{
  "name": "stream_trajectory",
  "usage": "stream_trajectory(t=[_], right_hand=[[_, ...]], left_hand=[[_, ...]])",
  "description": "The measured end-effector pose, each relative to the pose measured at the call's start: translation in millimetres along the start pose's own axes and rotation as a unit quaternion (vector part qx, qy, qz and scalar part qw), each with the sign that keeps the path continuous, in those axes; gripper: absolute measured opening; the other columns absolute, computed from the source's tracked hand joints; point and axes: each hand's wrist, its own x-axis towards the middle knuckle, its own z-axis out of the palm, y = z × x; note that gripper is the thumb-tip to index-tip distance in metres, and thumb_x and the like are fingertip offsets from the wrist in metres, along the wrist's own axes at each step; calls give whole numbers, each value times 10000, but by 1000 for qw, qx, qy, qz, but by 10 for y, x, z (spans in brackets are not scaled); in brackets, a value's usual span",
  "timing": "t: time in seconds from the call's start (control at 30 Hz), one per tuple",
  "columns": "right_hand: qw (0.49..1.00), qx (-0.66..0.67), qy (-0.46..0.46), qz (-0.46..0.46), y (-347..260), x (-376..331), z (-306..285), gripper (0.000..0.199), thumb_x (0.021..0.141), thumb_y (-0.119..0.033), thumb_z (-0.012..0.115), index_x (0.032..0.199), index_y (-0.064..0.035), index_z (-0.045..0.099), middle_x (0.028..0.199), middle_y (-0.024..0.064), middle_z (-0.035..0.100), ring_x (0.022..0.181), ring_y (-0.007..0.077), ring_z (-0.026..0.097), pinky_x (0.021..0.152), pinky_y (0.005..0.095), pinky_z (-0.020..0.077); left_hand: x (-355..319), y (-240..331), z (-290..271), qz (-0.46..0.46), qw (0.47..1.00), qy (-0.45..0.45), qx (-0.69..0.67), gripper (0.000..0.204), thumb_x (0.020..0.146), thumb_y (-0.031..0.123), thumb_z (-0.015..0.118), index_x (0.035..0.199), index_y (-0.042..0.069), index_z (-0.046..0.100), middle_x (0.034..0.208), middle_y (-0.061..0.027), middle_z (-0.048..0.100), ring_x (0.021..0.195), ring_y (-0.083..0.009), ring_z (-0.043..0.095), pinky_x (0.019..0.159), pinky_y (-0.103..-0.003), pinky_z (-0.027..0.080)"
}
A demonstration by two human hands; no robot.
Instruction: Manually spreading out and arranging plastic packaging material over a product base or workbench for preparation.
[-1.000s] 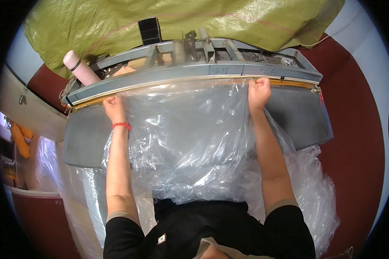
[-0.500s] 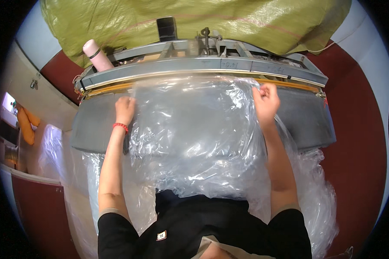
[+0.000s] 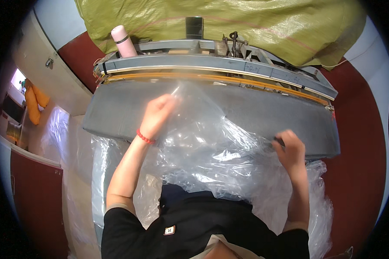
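A sheet of clear plastic film drapes over the front of the grey padded work surface and hangs down toward my body. My left hand, with a red bead bracelet at its wrist, is closed on the film's raised upper left part, left of the middle. My right hand is lower, above the right front of the surface. Its fingers are curled where a creased edge of the film runs up to them. Motion blurs both hands a little, and a small dark patch by the right fingertips cannot be made out.
Behind the surface runs a long grey metal frame with orange strips along its front and a metal clamp. A pink bottle and a dark phone stand at the back, before a yellow-green woven sheet. More film hangs below.
My left hand has moved right and up with the film. My right hand has come down toward me and to the right, and the film's far edge has drawn back, baring grey surface.
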Motion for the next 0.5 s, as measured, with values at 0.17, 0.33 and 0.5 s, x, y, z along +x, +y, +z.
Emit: stream_trajectory(t=[0.17, 0.33, 0.5], right_hand=[[953, 286, -49, -93, -759, 915, 261, 278, 724, -154, 675, 945, -8, 588, 916, 113, 591, 828, 251, 587, 710, 304, 460], [860, 475, -116, -145, -1103, 1283, 805, 149, 788, -62, 596, 926, -8, 612, 842, 32, 598, 746, 79, 529, 648, 209, 422], [851, 510, -117, -43, -1191, 1203, 937, 86, 812, -58, 571, 843, 10, 615, 786, 19, 599, 742, 76, 537, 674, 216, 433]], left_hand=[[-204, 178, 171, 38, 999, -18, 8, 276, 884, 230, 526, 1099, 69, 590, 646, 75, 484, 481, 0, 357, 422, -163, 274], [-401, 237, 175, 22, 999, -30, 9, 267, 896, 217, 505, 1095, 60, 590, 710, 48, 502, 555, -30, 413, 493, -171, 334], [-490, 275, 338, 49, 997, -28, -62, 278, 901, 195, 491, 1102, 19, 568, 905, -51, 586, 792, -106, 544, 704, -235, 421]])
